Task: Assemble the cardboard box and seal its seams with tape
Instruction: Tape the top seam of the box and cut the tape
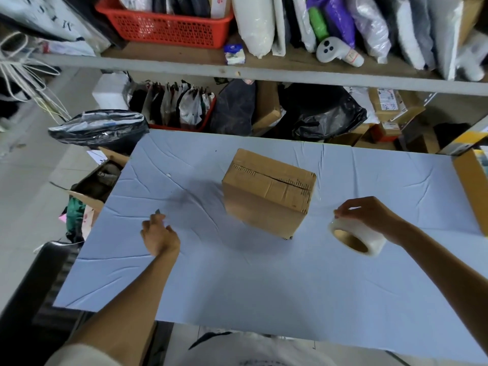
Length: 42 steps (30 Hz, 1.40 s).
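A closed cardboard box (266,191) stands on the light blue table (237,281), its top flaps meeting in a dark seam. To its right, my right hand (369,213) grips a roll of clear tape (356,237) from above, with the roll just over the table. A faint strip of tape seems to run from the roll toward the box's right corner. My left hand (159,235) hovers left of the box with its fingers loosely curled, pinching a small thin object that is too blurred to identify.
Shelves behind the table carry a red basket (163,25), plastic-wrapped packages and a white controller (335,52). Black bags (100,128) and open cartons sit off the table's left edge. A yellow-brown carton (472,186) stands at the right edge.
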Available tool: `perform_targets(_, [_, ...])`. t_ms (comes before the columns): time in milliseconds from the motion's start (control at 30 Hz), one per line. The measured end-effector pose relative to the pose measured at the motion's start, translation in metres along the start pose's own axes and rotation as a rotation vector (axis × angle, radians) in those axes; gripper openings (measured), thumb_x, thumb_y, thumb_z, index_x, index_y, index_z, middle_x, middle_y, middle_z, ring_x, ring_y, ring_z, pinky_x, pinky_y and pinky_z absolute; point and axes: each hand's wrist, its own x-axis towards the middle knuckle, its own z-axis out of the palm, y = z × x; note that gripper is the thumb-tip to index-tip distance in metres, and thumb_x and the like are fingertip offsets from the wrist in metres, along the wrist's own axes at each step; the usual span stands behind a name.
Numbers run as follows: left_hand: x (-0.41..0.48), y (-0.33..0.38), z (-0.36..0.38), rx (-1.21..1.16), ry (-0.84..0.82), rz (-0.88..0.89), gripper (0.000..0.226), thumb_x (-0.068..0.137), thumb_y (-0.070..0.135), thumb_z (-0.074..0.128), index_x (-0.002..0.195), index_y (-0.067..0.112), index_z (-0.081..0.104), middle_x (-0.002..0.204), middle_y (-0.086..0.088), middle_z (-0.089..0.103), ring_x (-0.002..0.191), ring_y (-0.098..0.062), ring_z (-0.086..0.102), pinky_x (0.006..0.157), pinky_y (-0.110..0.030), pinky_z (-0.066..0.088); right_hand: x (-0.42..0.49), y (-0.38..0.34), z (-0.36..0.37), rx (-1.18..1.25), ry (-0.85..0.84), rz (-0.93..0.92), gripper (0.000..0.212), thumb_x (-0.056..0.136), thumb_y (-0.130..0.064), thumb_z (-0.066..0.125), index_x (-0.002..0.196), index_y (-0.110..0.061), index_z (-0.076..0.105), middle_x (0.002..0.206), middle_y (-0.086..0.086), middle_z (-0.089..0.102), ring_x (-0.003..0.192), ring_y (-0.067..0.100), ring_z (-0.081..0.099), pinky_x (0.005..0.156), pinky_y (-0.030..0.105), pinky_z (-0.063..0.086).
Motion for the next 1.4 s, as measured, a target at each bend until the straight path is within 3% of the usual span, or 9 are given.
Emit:
perform_targets(133, [0.014, -0.013, 0.008, 0.279, -0.291, -0.036, 0.068, 0.087, 0.012, 0.063, 0.144, 0.005, 0.027, 0.129, -0.026, 0.044, 0.118, -0.043, 0.045, 0.097, -0.047, 0.039, 0.002, -0.001, -0.001, -0.002, -0.002, 0.009, 0.012, 0.082, -0.029, 0.072, 0.075, -0.020, 0.076, 0.087, -0.007, 0.071, 0.079, 0.015, 0.060, 0.067, 0.024, 0.041])
perform_targets(233, [0.019, -0.020, 0.020, 0.324, -0.292, 0.017, 0.083, 0.085, 0.013, 0.067, 0.149, 0.003, 0.016, 0.130, -0.025, 0.045, 0.118, -0.043, 0.044, 0.098, -0.048, 0.038, 0.004, -0.003, -0.003, 0.000, -0.008, 0.005, 0.011, 0.082, -0.029, 0.072, 0.076, -0.020, 0.076, 0.092, -0.005, 0.073, 0.083, 0.015, 0.061, 0.072, 0.025, 0.041])
perform_targets(333, [0.022, -0.021, 0.025, 0.323, -0.199, -0.050, 0.064, 0.085, 0.008, 0.066, 0.135, -0.011, 0.031, 0.129, -0.033, 0.041, 0.117, -0.048, 0.041, 0.097, -0.051, 0.037, 0.005, -0.002, -0.005, -0.002, -0.010, 0.003, 0.010, 0.083, -0.028, 0.072, 0.077, -0.021, 0.076, 0.095, -0.003, 0.072, 0.085, 0.016, 0.060, 0.072, 0.024, 0.041])
perform_targets(433, [0.023, -0.021, 0.023, 0.190, -0.068, -0.240, 0.071, 0.082, 0.004, 0.068, 0.134, -0.017, 0.024, 0.135, -0.042, 0.028, 0.124, -0.051, 0.033, 0.102, -0.050, 0.025, 0.004, -0.002, -0.007, 0.002, -0.013, 0.004, 0.010, 0.083, -0.026, 0.071, 0.077, -0.020, 0.076, 0.095, -0.002, 0.072, 0.083, 0.015, 0.060, 0.070, 0.023, 0.041])
perform_targets(700, [0.028, -0.019, 0.021, 0.216, -0.165, -0.226, 0.041, 0.087, -0.001, 0.057, 0.122, -0.017, 0.041, 0.126, -0.041, 0.045, 0.119, -0.050, 0.044, 0.101, -0.048, 0.034, 0.008, 0.001, -0.007, 0.002, -0.013, 0.029, 0.009, 0.082, -0.025, 0.072, 0.075, -0.021, 0.076, 0.088, -0.006, 0.073, 0.082, 0.014, 0.061, 0.070, 0.023, 0.042])
perform_targets(900, [0.027, -0.005, 0.016, 0.189, -0.313, -0.031, 0.021, 0.089, 0.008, 0.055, 0.107, 0.006, 0.065, 0.115, -0.026, 0.063, 0.107, -0.043, 0.058, 0.089, -0.042, 0.047, 0.009, -0.001, -0.004, 0.030, -0.039, 0.012, 0.008, 0.082, -0.023, 0.073, 0.078, -0.016, 0.076, 0.082, -0.013, 0.072, 0.075, 0.004, 0.061, 0.067, 0.018, 0.039])
perform_targets(1067, [0.020, 0.009, 0.023, 0.159, -0.350, -0.052, 0.025, 0.090, 0.005, 0.049, 0.111, -0.005, 0.057, 0.117, -0.033, 0.058, 0.110, -0.047, 0.053, 0.093, -0.044, 0.043, 0.007, 0.000, -0.006, 0.033, -0.026, 0.012, 0.013, 0.082, -0.026, 0.074, 0.083, -0.014, 0.076, 0.077, -0.013, 0.071, 0.070, 0.002, 0.060, 0.065, 0.017, 0.039])
perform_targets(1233, [-0.004, 0.012, 0.038, 0.169, -0.411, 0.113, 0.039, 0.080, 0.021, 0.074, 0.103, -0.002, 0.054, 0.108, -0.029, 0.054, 0.098, -0.046, 0.056, 0.084, -0.044, 0.045, 0.004, 0.002, -0.009, 0.010, -0.038, 0.015, 0.013, 0.082, -0.027, 0.074, 0.084, -0.015, 0.076, 0.083, -0.008, 0.071, 0.075, 0.006, 0.059, 0.067, 0.019, 0.039])
perform_targets(1400, [-0.020, 0.005, 0.043, 0.264, -0.404, 0.269, 0.014, 0.085, 0.009, 0.065, 0.090, 0.000, 0.055, 0.096, -0.027, 0.059, 0.089, -0.045, 0.058, 0.073, -0.042, 0.044, 0.001, 0.001, -0.010, -0.013, -0.043, 0.008, 0.012, 0.082, -0.028, 0.073, 0.082, -0.016, 0.076, 0.086, -0.006, 0.072, 0.077, 0.008, 0.058, 0.068, 0.021, 0.039])
